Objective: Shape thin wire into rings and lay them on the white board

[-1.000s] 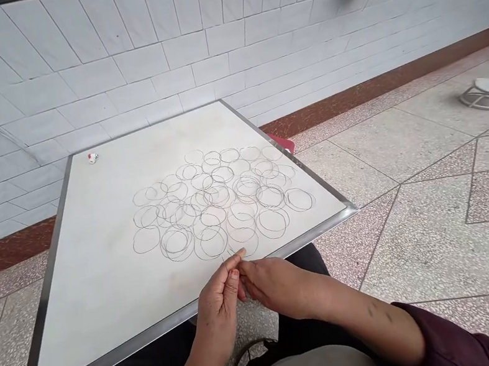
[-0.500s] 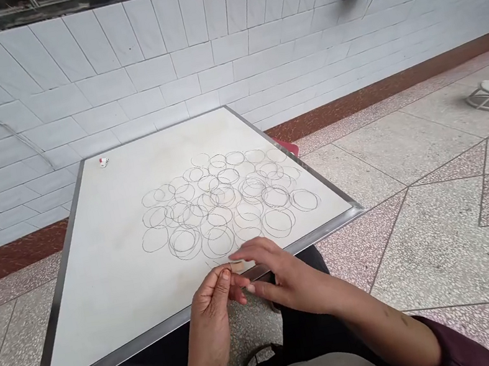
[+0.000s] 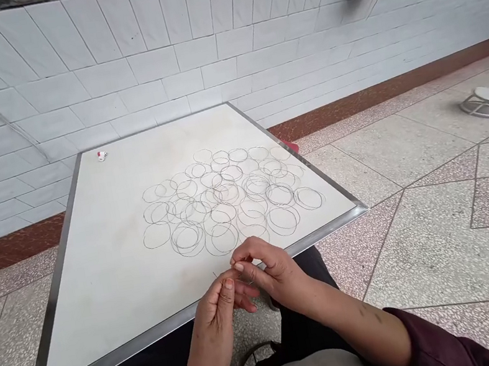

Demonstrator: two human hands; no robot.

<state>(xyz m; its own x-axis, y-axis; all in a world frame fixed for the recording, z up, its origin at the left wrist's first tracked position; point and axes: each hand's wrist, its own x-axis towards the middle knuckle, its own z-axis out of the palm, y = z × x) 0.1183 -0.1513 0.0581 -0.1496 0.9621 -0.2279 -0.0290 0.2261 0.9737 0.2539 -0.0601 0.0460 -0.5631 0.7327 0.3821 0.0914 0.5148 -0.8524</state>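
Thin dark rings (image 3: 229, 193) overlapping on white desk (image 3: 98, 265), middle to right edge.
Left hand (image 3: 212, 321) at near edge, fingers pinching thin dark strand (image 3: 214, 274), tip sticking up; rings fine, near-round, loose; right hand (image 3: 284, 274) over near edge, can't tell if fingers grip anything.

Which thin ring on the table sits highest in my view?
The ring at the back of the spread, toward the tiled wall: its upper edge shows above those of all the other rings.
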